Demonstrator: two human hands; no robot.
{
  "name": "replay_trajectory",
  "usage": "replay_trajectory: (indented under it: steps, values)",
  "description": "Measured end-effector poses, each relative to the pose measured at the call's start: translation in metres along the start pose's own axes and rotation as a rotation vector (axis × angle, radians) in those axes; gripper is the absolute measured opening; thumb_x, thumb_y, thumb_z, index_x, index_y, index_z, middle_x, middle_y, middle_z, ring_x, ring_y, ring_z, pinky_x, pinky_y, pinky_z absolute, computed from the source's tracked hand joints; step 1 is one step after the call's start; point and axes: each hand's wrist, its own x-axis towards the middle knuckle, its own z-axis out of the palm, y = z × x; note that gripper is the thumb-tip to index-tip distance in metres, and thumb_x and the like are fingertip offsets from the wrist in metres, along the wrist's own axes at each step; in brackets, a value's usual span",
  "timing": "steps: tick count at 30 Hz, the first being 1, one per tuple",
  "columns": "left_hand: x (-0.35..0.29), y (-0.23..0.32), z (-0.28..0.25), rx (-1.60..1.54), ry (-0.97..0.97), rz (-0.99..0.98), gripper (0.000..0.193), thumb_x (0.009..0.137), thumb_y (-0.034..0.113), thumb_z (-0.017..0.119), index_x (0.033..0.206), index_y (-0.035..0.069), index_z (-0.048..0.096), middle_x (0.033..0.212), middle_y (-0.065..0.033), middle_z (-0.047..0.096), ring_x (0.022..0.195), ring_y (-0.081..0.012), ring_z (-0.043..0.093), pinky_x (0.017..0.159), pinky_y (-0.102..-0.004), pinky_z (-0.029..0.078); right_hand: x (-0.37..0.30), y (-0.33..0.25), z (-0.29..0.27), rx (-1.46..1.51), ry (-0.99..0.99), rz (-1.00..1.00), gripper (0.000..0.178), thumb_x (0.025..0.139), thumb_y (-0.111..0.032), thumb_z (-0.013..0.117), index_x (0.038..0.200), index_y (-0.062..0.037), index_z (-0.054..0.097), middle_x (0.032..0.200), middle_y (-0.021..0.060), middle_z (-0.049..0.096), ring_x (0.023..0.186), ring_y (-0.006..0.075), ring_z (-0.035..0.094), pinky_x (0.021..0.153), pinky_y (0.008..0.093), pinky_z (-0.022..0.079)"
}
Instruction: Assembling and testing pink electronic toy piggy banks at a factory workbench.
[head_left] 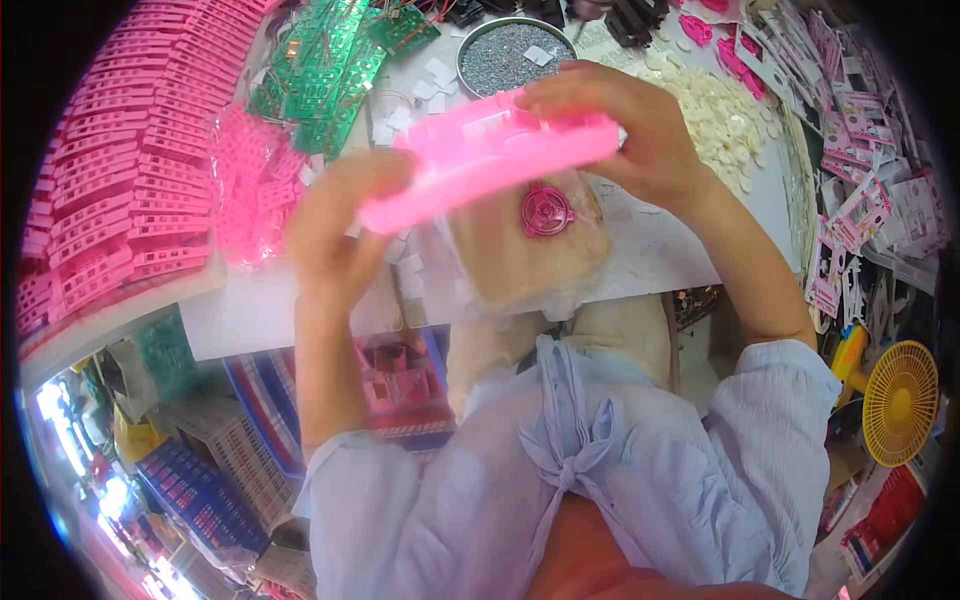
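A bright pink plastic casing [490, 155] is held up above the worktable, tilted with its right end higher. My left hand [345, 205] grips its left end, smeared a little by motion. Around the right end, my right hand [625, 125] has its fingers over the top edge and the thumb below. Under the casing lies a tan block-like pad [530, 260] wrapped in clear plastic. On this pad rests a small round magenta plastic part [547, 210] with a ring and spokes. The casing's inner side is blurred.
Stacked pink casings [130, 170] and a bag of pink parts [250, 185] fill the left. Green circuit boards [325, 75], a round tin of small metal pieces [515, 58] and cream-coloured discs [715, 115] lie farther back. Printed panels [855, 150] and a yellow fan [900, 400] are right.
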Motion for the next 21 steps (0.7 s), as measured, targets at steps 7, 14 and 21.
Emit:
replay_trajectory:
  steps: [7, 14, 21]
  values:
    - [-0.058, 0.014, 0.033, 0.167, -0.440, -0.054, 0.043, 0.071, 0.016, 0.075, 0.113, 0.011, 0.069, 0.127, -0.0124, 0.065, 0.119, -0.0353, 0.060, 0.101, -0.0518, 0.046, -0.080, -0.005, 0.017, -0.193, -0.326, -0.058, 0.055, 0.079, -0.036, 0.077, 0.125, -0.0064, 0.065, 0.141, 0.0114, 0.058, 0.132, 0.0347, 0.052, 0.102, 0.0468, 0.046]
    - [-0.040, 0.023, 0.048, 0.267, -0.420, -0.120, 0.050, 0.075, 0.028, 0.079, 0.121, 0.013, 0.067, 0.136, -0.0100, 0.060, 0.127, -0.0319, 0.055, 0.111, -0.0522, 0.036, -0.081, 0.004, 0.016, -0.188, -0.419, -0.045, 0.067, 0.082, -0.041, 0.077, 0.136, -0.0061, 0.057, 0.150, 0.0117, 0.052, 0.142, 0.0372, 0.044, 0.107, 0.0503, 0.042]
    - [-0.041, 0.018, 0.075, 0.326, -0.560, -0.043, 0.045, 0.081, 0.029, 0.075, 0.123, 0.012, 0.066, 0.143, -0.0075, 0.057, 0.132, -0.0295, 0.052, 0.111, -0.0493, 0.037, -0.078, 0.020, -0.007, 0.023, -0.205, 0.385, 0.034, 0.087, -0.023, 0.072, 0.118, -0.0077, 0.070, 0.124, 0.0100, 0.069, 0.118, 0.0290, 0.062, 0.092, 0.0387, 0.051]
